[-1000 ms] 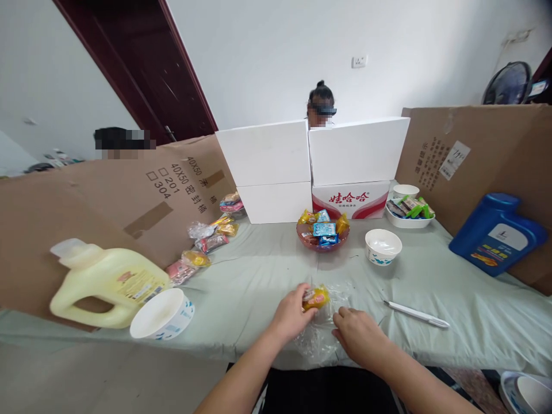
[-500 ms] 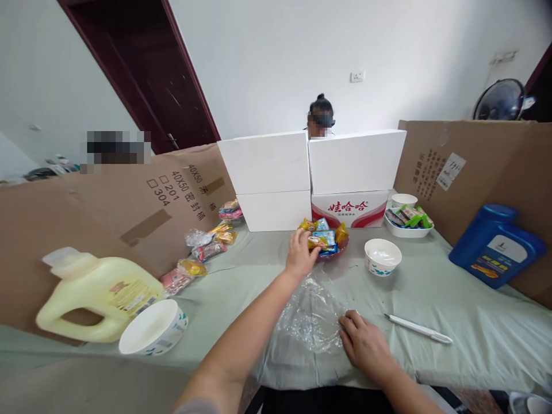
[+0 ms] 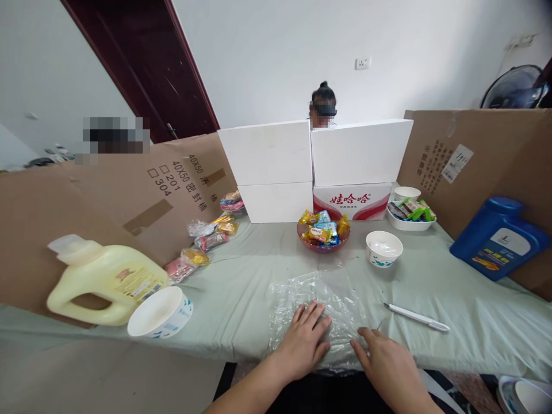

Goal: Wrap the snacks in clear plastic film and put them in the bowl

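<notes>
A clear plastic bag [image 3: 340,296] lies spread and wrinkled on the cloth in front of me. My left hand [image 3: 306,339] rests flat on it, fingers spread, holding nothing. At the bag's lower right edge is my right hand [image 3: 383,353], its thumb and forefinger slightly apart against the plastic. Beyond the bag stands a reddish bowl [image 3: 321,247] piled with small wrapped snacks [image 3: 322,230] in yellow and blue wrappers. To the right of my right hand lies a white pen-shaped tool [image 3: 416,317].
A paper bowl [image 3: 384,249], a white dish [image 3: 411,223] of packets and a blue jug [image 3: 495,241] stand right. Left are a yellow detergent jug [image 3: 129,279], another paper bowl [image 3: 179,319] and wrapped snacks [image 3: 211,240]. White boxes [image 3: 276,201] and cardboard [image 3: 107,195] wall the table; a person [image 3: 322,109] is behind.
My left hand has left the snacks in the bowl and come back toward me onto the plastic bag. My right hand has shifted slightly right and nearer, along the bag's edge.
</notes>
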Demonstrator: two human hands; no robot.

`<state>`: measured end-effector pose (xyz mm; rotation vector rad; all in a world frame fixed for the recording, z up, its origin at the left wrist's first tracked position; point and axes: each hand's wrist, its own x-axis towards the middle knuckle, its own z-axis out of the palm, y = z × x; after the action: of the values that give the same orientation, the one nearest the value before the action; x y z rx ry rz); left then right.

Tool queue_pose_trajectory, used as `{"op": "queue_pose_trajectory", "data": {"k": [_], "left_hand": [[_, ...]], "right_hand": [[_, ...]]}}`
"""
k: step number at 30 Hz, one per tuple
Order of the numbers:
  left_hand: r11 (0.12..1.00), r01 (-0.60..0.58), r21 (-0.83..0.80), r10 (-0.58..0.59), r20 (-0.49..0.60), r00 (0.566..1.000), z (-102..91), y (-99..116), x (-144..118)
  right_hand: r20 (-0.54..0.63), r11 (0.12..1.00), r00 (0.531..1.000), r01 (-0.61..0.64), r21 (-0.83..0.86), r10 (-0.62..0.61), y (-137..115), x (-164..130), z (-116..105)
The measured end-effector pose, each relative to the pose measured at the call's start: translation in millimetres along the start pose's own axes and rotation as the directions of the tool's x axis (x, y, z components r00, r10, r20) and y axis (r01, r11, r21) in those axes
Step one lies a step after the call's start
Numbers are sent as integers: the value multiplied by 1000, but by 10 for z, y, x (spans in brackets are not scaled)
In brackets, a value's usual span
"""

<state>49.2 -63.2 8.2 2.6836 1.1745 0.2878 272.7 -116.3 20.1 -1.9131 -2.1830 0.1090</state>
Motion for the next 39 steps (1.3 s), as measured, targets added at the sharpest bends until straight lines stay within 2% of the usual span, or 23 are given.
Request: {"op": "queue_pose_trajectory", "data": {"k": [2,3,6,8,9,11,13,16,18,19,20,22,24,25,27,30,33,35,37,39], "left_hand": [[999,-41,-23,43,71,997,-34,51,-76],[998,-60,-37,63,90,994,-38,88,-79],[985,-146,-96,156,106,982,-15,211,10],[977,-174,-120,185,96,978,-3,258,81],[981,-156,-118,167,90,982,-10,257,99],[997,-35,-70,39,66,997,-60,188,83],[985,173,21,-173,9,985,-161,45,-1],[879,451,156,-444,-81,893,-372,-184,-160],[837,508,203,-490,-134,861,-495,-253,-201],[853,484,198,-459,-160,874,-533,-252,-187],[893,416,172,-388,-177,905,-549,-232,-147],[983,166,77,-152,-164,975,-515,-164,-6],[999,-48,-6,47,-100,994,-415,-125,177],[997,-72,-17,71,-64,995,-354,-137,265],[1000,12,12,-12,-13,1000,-246,-239,395],[978,203,54,-202,-20,979,-169,-536,417],[926,371,69,-362,-108,926,-200,-841,245],[894,446,51,-430,-187,883,-257,-956,71],[912,409,-25,-402,-248,882,-324,-960,-109],[950,275,-150,-306,-252,918,-390,-856,-265]], "right_hand": [[-44,999,998,-49,-17,48,-39,-75,-161],[-79,1000,997,-20,-1,20,-73,-62,-227],[-147,969,966,230,95,-215,-182,161,-281],[-146,926,928,359,115,-342,-194,379,-167],[-136,922,923,375,94,-361,-172,478,-75],[-87,936,933,352,28,-349,-87,622,131],[-37,949,948,315,-31,-316,5,681,306],[4,954,956,292,-65,-293,65,670,430],[19,952,954,299,-66,-298,54,650,437],[21,951,953,302,-65,-301,42,645,431],[17,950,952,305,-65,-305,29,643,425],[3,947,949,316,-66,-316,11,647,422],[-2,947,950,313,-71,-314,5,653,431],[2,952,954,298,-74,-299,4,654,438],[13,970,974,227,-82,-227,3,651,453],[-2,992,996,88,-94,-88,1,639,472],[-9,995,1000,29,-94,-30,-4,629,481],[9,996,1000,20,-92,-20,-7,627,478],[26,996,1000,17,-89,-14,-10,628,469],[35,996,999,15,-91,-12,-13,630,460]]}}
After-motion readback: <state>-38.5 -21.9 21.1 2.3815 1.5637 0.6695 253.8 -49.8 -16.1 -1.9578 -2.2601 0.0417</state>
